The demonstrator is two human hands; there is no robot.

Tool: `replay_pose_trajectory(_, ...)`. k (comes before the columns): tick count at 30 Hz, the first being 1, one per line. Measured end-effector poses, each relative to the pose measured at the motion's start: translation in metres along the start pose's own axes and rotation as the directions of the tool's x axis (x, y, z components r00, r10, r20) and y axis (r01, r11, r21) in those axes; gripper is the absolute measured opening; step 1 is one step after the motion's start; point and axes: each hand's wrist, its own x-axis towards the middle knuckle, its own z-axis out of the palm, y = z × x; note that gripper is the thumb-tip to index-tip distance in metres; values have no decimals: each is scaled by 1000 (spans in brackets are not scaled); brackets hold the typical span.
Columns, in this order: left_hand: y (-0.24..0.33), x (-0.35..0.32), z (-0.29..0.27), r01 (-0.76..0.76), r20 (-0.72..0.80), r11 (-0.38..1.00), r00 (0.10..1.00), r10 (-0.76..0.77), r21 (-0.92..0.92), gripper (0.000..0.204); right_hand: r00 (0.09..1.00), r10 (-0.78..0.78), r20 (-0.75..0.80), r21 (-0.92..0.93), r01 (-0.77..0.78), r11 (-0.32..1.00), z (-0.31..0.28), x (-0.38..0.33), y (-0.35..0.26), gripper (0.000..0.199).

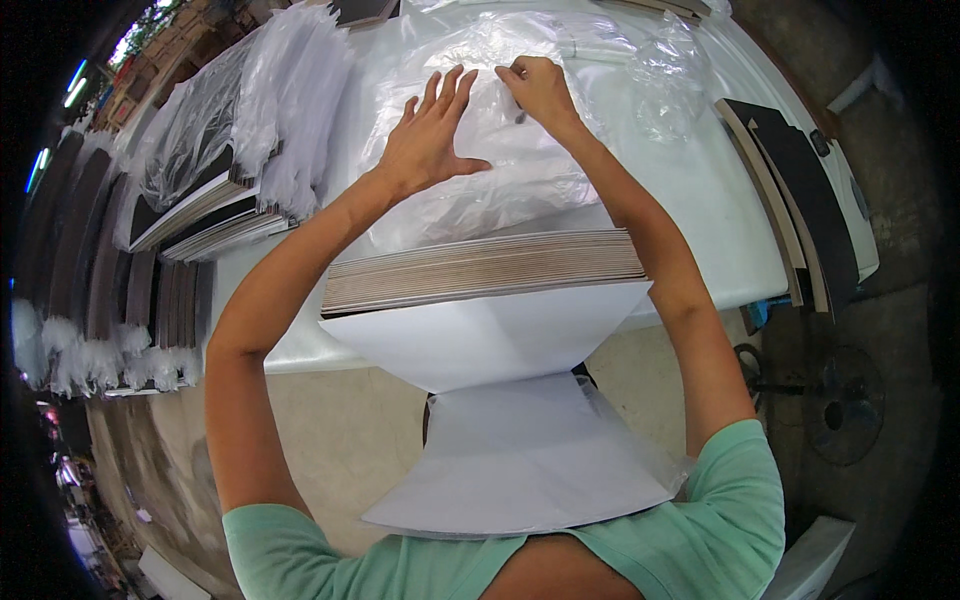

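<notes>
The left hand (430,130) is empty, its fingers spread wide and its thumb pointing right, above a heap of clear plastic film (455,208). The right hand (538,88), a little farther off, has thumb and forefinger drawn together at the film; I cannot tell from here whether they grip a fold of it. The film lies in the middle of the pale table (722,235), loose and wrinkled, just beyond a thick stack of thin boards (485,270) between the forearms. The right forearm passes over the stack's right end. A white sheet (500,325) slopes down from the near side of the stack, and a second white sheet (520,460), with clear film along its right edge, lies against the person's green shirt (735,500). On the left side of the table are dark boards in plastic sleeves (265,120), piled high, with more dark bundles (85,240) farther left. A crumpled clear bag (668,80) rests at the far right, black and tan boards (800,200) lie along the right edge, and a fan (845,405) stands beyond the table at the near right.
</notes>
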Motion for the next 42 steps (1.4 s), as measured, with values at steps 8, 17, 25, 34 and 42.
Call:
replay_pose_trajectory(8,-22,12,-23,463,463,721,858,-221,-515,57,998,56,-27,-44,-57,997,-15,5,10,28)
replay_pose_trajectory(17,-14,-3,0,382,312,819,913,-263,-428,90,981,195,-7,55,-194,979,-21,3,-14,29)
replay_pose_trajectory(25,-30,13,-21,356,273,269,914,-299,-895,53,985,112,-130,294,-70,953,-26,-1,-23,27)
replay_pose_trajectory(34,-19,12,2,359,408,733,905,-121,-578,58,994,33,101,525,-82,847,-40,-7,-41,28)
replay_pose_trajectory(42,-43,8,-10,639,528,400,769,-360,-657,49,600,-487,634,-27,647,762,16,-80,-21,80)
